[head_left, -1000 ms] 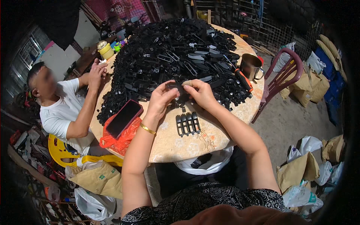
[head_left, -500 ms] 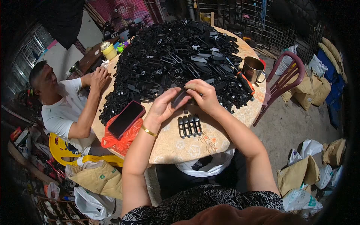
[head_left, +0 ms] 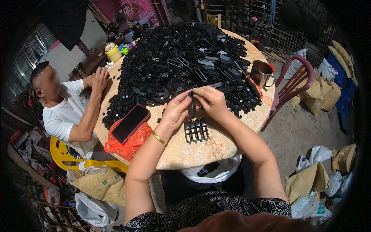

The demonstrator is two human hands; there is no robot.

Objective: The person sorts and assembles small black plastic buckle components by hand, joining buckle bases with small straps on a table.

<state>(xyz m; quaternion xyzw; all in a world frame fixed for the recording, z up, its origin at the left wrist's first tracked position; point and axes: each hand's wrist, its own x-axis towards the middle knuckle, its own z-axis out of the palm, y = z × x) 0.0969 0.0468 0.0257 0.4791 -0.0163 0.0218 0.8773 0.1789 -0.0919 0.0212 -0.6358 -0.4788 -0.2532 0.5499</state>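
Note:
Between my hands, above the near part of the table, is a slim black plastic part (head_left: 191,103), held upright. My left hand (head_left: 177,108) grips it from the left with thumb and fingers closed. My right hand (head_left: 210,101) pinches at its upper end; anything small inside that pinch is hidden. Just below my hands, several black plastic frames (head_left: 196,130) lie side by side in a row on the tabletop. Beyond my hands rises a large heap of loose black plastic parts (head_left: 166,65).
A phone (head_left: 130,123) rests on a red plastic bag (head_left: 135,139) at the left. On the right are an orange-handled screwdriver (head_left: 254,87), a metal mug (head_left: 261,72) and a maroon chair (head_left: 295,81). A person (head_left: 71,104) sits at the left edge. A white bag (head_left: 212,174) hangs below the near edge.
The black part has turned from slanted to upright between my fingers. My left hand has shifted slightly right and down; my right hand has moved a little.

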